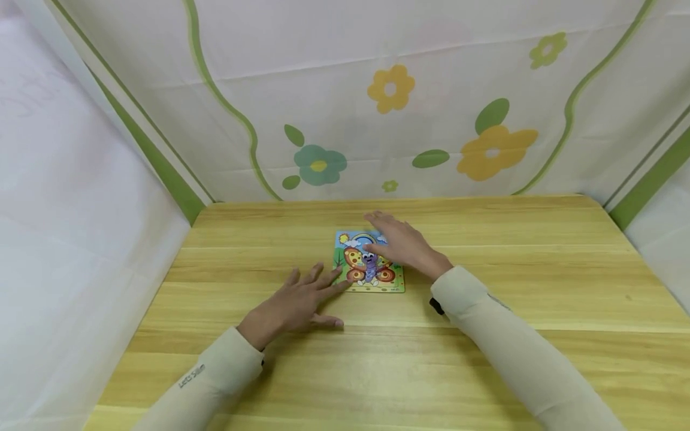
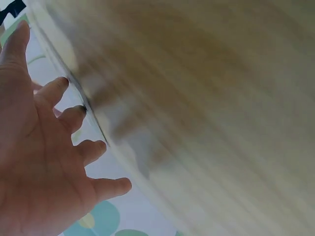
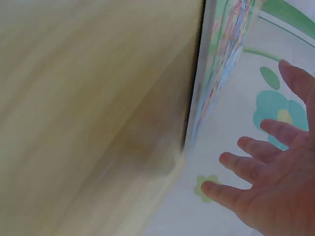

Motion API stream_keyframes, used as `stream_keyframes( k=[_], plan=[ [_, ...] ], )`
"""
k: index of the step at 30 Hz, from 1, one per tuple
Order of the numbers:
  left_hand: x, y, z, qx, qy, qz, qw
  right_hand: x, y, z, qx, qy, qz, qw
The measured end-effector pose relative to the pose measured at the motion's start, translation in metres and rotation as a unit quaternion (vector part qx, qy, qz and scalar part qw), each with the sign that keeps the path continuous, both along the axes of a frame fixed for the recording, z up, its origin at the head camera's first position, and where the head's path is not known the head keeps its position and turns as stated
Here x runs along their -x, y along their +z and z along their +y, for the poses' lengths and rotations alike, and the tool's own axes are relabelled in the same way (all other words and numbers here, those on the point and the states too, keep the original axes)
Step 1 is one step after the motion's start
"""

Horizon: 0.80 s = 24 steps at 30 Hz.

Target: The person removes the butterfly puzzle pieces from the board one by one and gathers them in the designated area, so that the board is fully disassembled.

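Observation:
A square picture puzzle (image 1: 370,274) with a purple butterfly, a sun and a rainbow lies flat on the wooden table (image 1: 409,371). In the head view my left hand (image 1: 296,302) spreads its fingers at the puzzle's lower left edge, fingertips over or touching it. My right hand (image 1: 404,242) reaches across the upper right of the puzzle with straight fingers and covers that corner. The right wrist view shows the puzzle (image 3: 226,54) edge-on, apart from the extended fingers of the right hand (image 3: 275,182). Seen from the left wrist, the left hand (image 2: 44,142) has nothing in its palm.
Behind the table's far edge hangs a white cloth (image 1: 232,54) printed with flowers and green vines. Similar white cloth stands along the left side (image 1: 81,209) and at the right.

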State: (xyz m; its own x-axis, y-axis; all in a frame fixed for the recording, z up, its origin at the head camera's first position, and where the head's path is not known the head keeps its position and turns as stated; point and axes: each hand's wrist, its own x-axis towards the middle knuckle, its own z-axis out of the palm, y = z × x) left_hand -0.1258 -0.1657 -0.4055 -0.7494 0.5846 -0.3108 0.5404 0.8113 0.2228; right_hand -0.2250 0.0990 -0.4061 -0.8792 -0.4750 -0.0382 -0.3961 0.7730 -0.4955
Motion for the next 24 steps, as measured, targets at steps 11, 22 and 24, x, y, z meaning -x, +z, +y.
stream_keyframes(
  k=[11, 22, 24],
  plan=[
    [0.004, -0.005, -0.002, -0.018, 0.020, -0.042, 0.9987, 0.014, -0.007, -0.027, 0.052, -0.007, -0.031, 0.9981],
    [0.005, -0.005, -0.001, -0.023, 0.021, -0.049, 0.9983, 0.025, -0.012, -0.044, 0.039, 0.008, -0.037, 0.9985],
    [0.005, -0.005, -0.002, -0.023, 0.021, -0.049, 0.9983, 0.027, -0.012, -0.045, 0.034, 0.011, -0.035, 0.9987]
  ],
)
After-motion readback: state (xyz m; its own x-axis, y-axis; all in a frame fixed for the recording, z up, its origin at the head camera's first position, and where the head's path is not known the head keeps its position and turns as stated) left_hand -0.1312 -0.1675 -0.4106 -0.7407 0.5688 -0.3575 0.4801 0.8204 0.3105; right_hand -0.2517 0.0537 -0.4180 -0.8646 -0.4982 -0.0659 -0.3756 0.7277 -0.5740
